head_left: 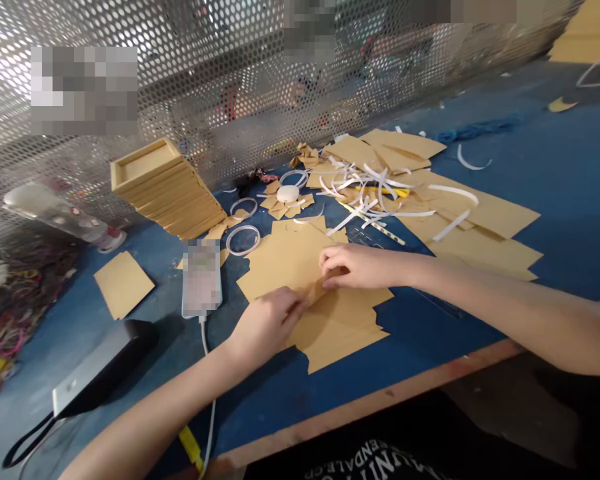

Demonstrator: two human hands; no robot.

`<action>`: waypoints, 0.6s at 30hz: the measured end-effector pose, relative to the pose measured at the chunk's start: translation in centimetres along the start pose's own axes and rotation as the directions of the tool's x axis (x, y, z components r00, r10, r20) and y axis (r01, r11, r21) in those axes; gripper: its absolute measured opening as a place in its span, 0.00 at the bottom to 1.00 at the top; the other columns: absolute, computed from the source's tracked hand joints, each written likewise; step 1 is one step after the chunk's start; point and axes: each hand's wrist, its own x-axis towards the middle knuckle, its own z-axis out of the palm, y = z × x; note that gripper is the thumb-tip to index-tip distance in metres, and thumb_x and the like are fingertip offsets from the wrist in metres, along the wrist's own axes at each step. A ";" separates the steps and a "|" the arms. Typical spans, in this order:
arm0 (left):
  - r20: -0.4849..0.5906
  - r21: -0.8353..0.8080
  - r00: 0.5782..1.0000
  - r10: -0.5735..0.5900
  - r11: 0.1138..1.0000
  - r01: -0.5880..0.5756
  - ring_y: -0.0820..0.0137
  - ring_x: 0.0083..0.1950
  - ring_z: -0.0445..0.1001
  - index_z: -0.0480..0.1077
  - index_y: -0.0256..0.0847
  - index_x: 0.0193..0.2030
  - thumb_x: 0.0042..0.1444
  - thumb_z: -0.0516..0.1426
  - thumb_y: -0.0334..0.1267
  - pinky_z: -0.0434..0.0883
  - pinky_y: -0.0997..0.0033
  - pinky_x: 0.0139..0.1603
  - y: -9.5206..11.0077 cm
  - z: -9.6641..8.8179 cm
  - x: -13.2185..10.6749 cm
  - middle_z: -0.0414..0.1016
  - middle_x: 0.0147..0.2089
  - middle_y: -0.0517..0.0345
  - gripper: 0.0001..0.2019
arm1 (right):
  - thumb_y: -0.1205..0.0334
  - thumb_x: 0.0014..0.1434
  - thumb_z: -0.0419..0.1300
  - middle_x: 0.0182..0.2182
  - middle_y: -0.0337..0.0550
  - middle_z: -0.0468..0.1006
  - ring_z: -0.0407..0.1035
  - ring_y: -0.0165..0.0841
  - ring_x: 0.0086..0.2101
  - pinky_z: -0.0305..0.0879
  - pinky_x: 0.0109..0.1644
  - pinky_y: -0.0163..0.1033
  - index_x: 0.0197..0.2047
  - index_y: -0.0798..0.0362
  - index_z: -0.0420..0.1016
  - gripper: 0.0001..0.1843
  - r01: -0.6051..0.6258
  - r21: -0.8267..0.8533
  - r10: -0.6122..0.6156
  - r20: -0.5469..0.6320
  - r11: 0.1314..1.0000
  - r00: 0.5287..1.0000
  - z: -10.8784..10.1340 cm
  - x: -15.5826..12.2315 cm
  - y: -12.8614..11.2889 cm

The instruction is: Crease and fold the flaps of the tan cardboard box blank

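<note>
My left hand [267, 328] and my right hand [354, 265] work close together over a spread of overlapping brown kraft paper sheets [283, 257]. Between them is a small fold of kraft paper [316, 289], with the fingers of both hands pinched on its edges. My fingers partly hide it, so I cannot tell whether it is a loose piece or part of the top sheet. Just beyond my right hand lie white peeled strips [375, 193] and a striped stick [375, 224].
A tall, leaning stack of kraft paper pieces [180, 193] stands back left. Tape rings [243, 241], a white case [287, 194] and a cabled phone [201, 280] lie nearby. At left are a black speaker-like box [100, 367] and a clear bottle [70, 217]. Perforated metal [205, 80] borders the back.
</note>
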 end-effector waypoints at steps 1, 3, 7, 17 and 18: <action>-0.001 -0.119 0.998 -0.065 0.991 0.064 0.71 0.34 0.75 0.72 0.39 0.41 0.64 0.53 0.37 0.73 0.72 0.34 -0.3 0.0 0.3 0.74 0.34 0.57 0.08 | 0.54 0.57 0.61 0.39 0.46 0.74 0.67 0.35 0.36 0.60 0.41 0.41 0.30 0.54 0.75 0.12 -0.047 0.004 0.047 0.024 0.999 0.999 -0.2 0.2 0.0; 0.023 -0.324 0.984 -0.177 0.930 0.175 0.74 0.30 0.73 0.71 0.40 0.48 0.62 0.55 0.37 0.73 0.75 0.31 -0.8 0.0 0.7 0.73 0.34 0.59 0.10 | 0.52 0.55 0.63 0.39 0.46 0.74 0.67 0.35 0.35 0.59 0.39 0.41 0.32 0.54 0.75 0.13 -0.122 0.026 0.120 0.066 0.992 0.991 -0.5 0.6 0.0; 0.109 -0.517 0.962 -0.250 0.812 0.269 0.79 0.23 0.68 0.69 0.39 0.52 0.60 0.56 0.39 0.70 0.78 0.24 -1.7 0.2 1.3 0.69 0.32 0.62 0.14 | 0.48 0.51 0.65 0.32 0.42 0.74 0.65 0.32 0.30 0.56 0.32 0.38 0.35 0.53 0.76 0.16 -0.263 0.075 0.256 0.091 0.962 0.962 -0.9 0.9 0.1; 0.116 -0.473 0.989 -0.089 0.871 0.134 0.80 0.23 0.69 0.66 0.39 0.56 0.61 0.54 0.35 0.66 0.80 0.24 -1.8 0.4 1.1 0.67 0.28 0.66 0.16 | 0.50 0.57 0.60 0.24 0.36 0.69 0.59 0.28 0.25 0.51 0.29 0.36 0.35 0.52 0.75 0.13 -0.250 0.173 0.247 0.042 0.953 0.968 -1.0 0.6 -0.2; 0.108 -0.452 0.991 -0.080 0.884 0.120 0.80 0.23 0.68 0.66 0.39 0.56 0.61 0.53 0.35 0.66 0.80 0.24 -1.8 0.4 1.1 0.67 0.27 0.67 0.16 | 0.51 0.56 0.61 0.24 0.36 0.68 0.59 0.28 0.25 0.51 0.29 0.36 0.35 0.52 0.74 0.12 -0.253 0.180 0.252 0.031 0.951 0.967 -0.9 0.5 -0.1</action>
